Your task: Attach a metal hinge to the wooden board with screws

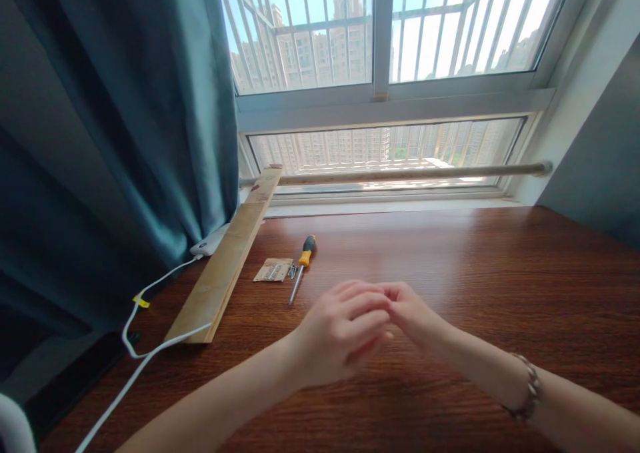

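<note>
My left hand (340, 329) and my right hand (413, 313) meet over the middle of the dark wooden desk (475, 273), fingers touching each other. The left hand's fingers partly cover the right hand's fingertips; I see nothing held in either. Just beyond them lies a screwdriver (303, 263) with a yellow and black handle, its tip pointing toward me. Beside it are a few loose screws (293, 271) and a small tan packet (273, 270). A bracelet (527, 389) circles my right wrist.
A long wooden plank (227, 259) lies diagonally at the left, its far end toward the window sill. A white cable (145, 353) crosses the desk's left edge. A teal curtain (115, 126) hangs at the left. A barred window (385, 73) and a rod (410, 171) stand behind.
</note>
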{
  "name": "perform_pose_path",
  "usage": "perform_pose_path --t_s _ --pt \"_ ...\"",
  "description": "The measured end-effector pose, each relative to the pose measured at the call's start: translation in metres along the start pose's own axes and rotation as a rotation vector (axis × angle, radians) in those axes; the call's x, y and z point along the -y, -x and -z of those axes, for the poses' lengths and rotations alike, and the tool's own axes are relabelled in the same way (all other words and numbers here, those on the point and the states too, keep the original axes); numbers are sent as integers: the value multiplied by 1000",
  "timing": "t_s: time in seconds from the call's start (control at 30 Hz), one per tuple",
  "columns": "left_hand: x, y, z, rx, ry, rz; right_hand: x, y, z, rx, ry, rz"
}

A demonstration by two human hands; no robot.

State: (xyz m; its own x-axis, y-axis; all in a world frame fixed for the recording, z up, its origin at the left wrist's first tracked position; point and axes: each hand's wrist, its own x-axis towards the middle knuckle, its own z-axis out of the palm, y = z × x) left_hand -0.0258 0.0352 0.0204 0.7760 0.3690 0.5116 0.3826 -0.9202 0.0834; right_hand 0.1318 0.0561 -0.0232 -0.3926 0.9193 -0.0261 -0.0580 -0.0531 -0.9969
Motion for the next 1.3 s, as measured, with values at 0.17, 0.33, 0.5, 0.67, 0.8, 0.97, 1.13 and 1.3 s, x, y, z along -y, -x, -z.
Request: perform_pose_path --t_s 0.17,0.33,0.5,0.67,0.8,0.97,1.13,1.3 --pt "80 19 10 49 -360 781 9 -91 -5 -186 -67 -107" --pt "128 43 -11 214 -543 1053 -10 -162 -47 -271 64 -113" --pt "140 56 -27 230 -640 1048 -34 -191 -72 -363 280 -39" --pt "144 59 -35 230 -684 981 -59 -194 -73 -433 443 57" --pt "148 61 -40 209 -710 971 -72 -194 -69 -397 465 41" --pt "155 66 -43 213 -733 983 -78 -194 -69 -332 416 29" --pt "160 71 -46 203 -727 999 -82 -196 -68 -297 380 54" --pt "162 73 -49 181 -729 982 -86 -200 -67 -293 367 62"
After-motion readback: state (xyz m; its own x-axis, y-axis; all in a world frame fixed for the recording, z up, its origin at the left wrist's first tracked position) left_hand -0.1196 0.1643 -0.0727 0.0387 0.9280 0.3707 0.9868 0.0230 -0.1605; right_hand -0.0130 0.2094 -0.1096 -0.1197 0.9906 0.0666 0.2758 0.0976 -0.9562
